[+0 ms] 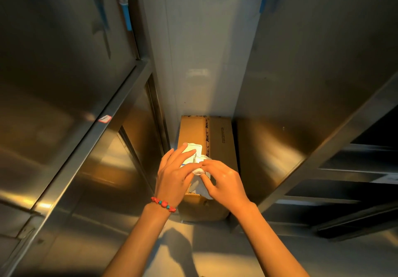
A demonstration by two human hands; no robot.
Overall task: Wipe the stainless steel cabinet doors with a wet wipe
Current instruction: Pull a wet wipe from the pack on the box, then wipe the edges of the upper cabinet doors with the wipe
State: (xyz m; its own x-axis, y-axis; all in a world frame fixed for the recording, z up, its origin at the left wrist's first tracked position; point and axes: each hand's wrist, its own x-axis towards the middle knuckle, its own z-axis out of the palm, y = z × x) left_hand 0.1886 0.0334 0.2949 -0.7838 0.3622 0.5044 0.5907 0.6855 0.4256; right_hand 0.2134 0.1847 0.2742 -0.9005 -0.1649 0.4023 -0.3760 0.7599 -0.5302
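White wipe (199, 171) sits bunched between your two hands, and more of the sheet trails down under your right palm toward the front edge of the cardboard box (219, 138).

Left hand (172, 174): fingers extended and slightly spread, lying flat over the white wipe pack (195, 147). The fingertips (184, 145) reach the far end of the pack; the thumb runs along its near side toward the wipe. It presses or steadies the pack; whether the thumb curls under the pack you cannot tell. A red and turquoise bead bracelet (164, 204) circles that wrist.

Right hand (223, 178): fingers curled, thumb and forefinger closed together on the bunched wipe just beside your left thumb. The remaining fingers are bent inward, apart from the pack. Exact contact of the lower fingers with the trailing sheet is hidden by the palm.

The pack rests on top of the box, directly beneath your left fingers. The box stands on the floor beyond your fingertips, against the pale wall.

Stainless steel cabinet doors (71, 108) lie to the left of your left hand, well apart from the fingers, with a small red-edged label (104, 118) on the frame. A second steel cabinet (301, 87) stands to the right of your right hand, also untouched.
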